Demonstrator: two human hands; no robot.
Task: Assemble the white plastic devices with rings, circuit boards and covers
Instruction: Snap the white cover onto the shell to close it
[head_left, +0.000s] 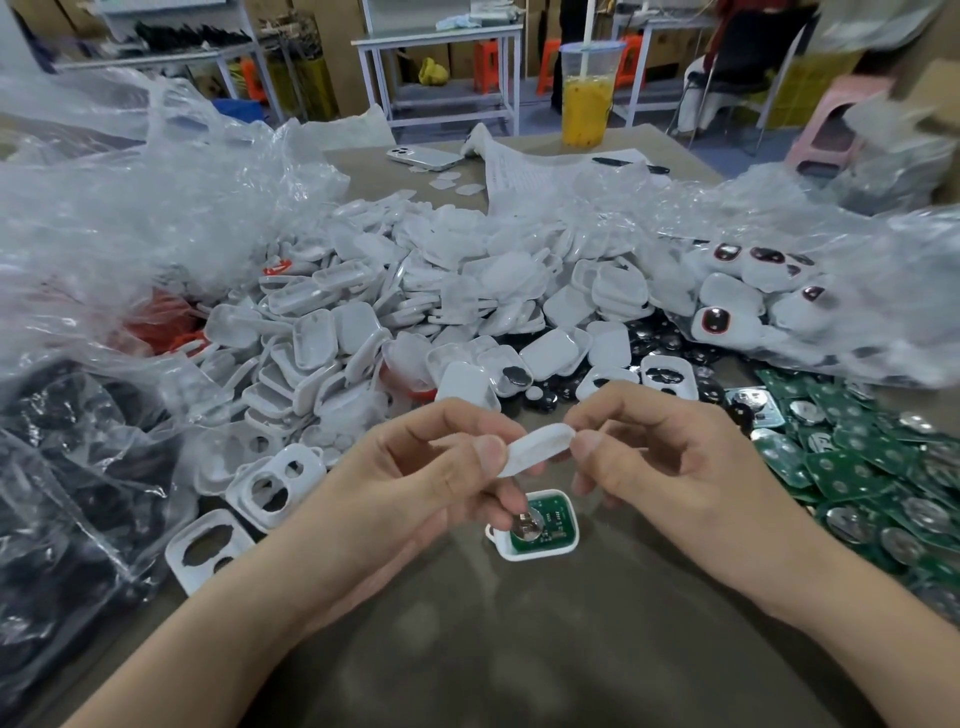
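Both hands hold one white plastic cover (535, 448) above the table. My left hand (415, 478) pinches its left end and my right hand (670, 457) pinches its right end. Right below them a white shell (535, 551) lies on the table with a green circuit board (548, 519) and a round silver battery holder seated inside. A big heap of white covers and shells (415, 312) fills the middle of the table. Loose green circuit boards (857, 467) lie at the right.
White front shells with cut-out holes (270, 483) lie at the left near crumpled plastic bags (104, 234). Black round buttons (675, 343) are scattered behind my hands. A phone (423, 157), papers and a cup of orange drink (587, 93) stand at the far edge.
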